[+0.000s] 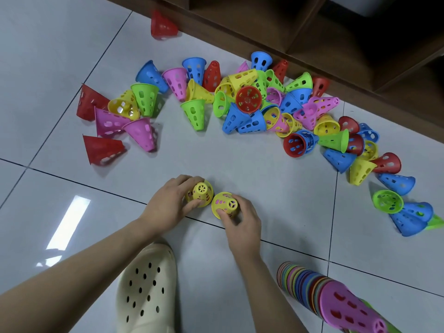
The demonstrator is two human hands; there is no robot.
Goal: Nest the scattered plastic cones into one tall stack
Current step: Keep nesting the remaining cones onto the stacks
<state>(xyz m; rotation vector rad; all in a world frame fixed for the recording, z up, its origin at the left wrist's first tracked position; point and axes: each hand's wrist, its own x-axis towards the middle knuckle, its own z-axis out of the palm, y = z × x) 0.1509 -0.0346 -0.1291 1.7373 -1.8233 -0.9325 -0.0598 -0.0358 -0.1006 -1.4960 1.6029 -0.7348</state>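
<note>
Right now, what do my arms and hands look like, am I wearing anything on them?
Both forearms are bare, with no sleeves in view. The left hand and the right hand wear no gloves, and no rings, watch or bracelet show on the fingers or wrists.

- Single head-worn wide-angle view, aimed forward and steeply down at a tiled floor (240,164).
- Forearms seen close at the bottom edge; wooden shelf base (264,32) reached at the top.
- Frame edges visibly bent by the lens.
</note>
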